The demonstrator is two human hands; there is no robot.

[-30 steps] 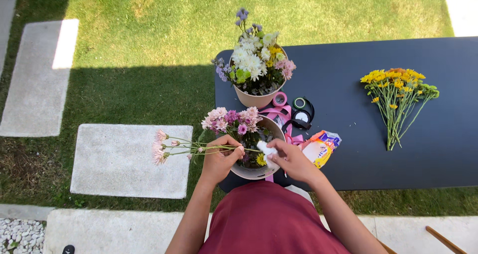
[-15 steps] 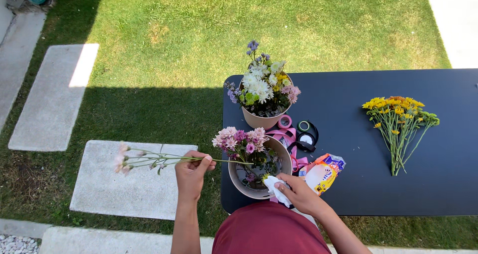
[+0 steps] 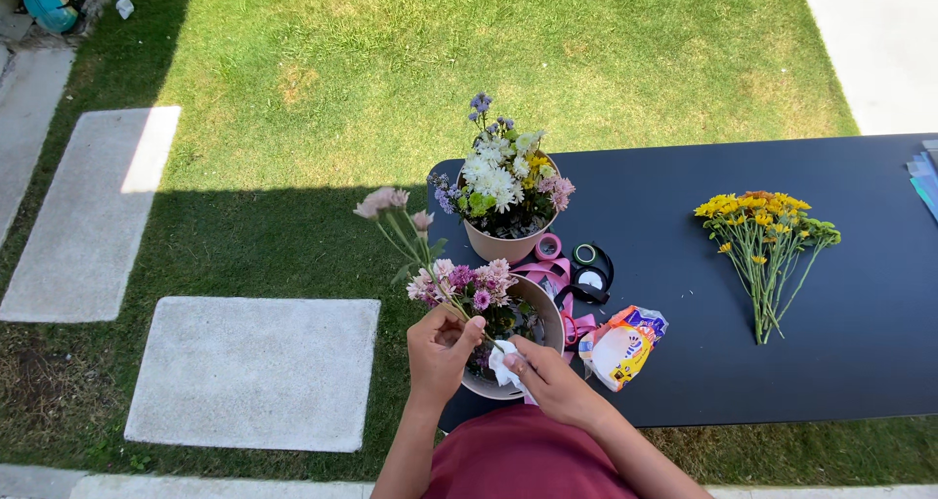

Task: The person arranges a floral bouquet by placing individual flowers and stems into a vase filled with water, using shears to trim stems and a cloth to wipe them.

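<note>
Holding a few pale pink flower stems (image 3: 405,233), the left hand (image 3: 440,347) pinches them low down, so the blooms lean up and out to the left, over the grass beyond the worktop (image 3: 684,303) edge. The right hand (image 3: 552,382) is closed on a small white scrap (image 3: 503,364), paper or tissue by the look of it, held right at the cut ends of those stems. Both hands work just above a round tan pot (image 3: 542,308) at the worktop's near left corner, already part filled with pink and purple blooms.

The stems look thin and long, so a tight pinch or a sideways pull could bend or snap them, and the pot sits close enough to the edge that a knock might tip it off.

Behind stands a second pot of mixed flowers (image 3: 503,191), with pink ribbon (image 3: 547,264), a black tape reel (image 3: 589,267) and a bright packet (image 3: 620,343) beside it. A yellow bunch (image 3: 762,250) lies well apart to the right.
</note>
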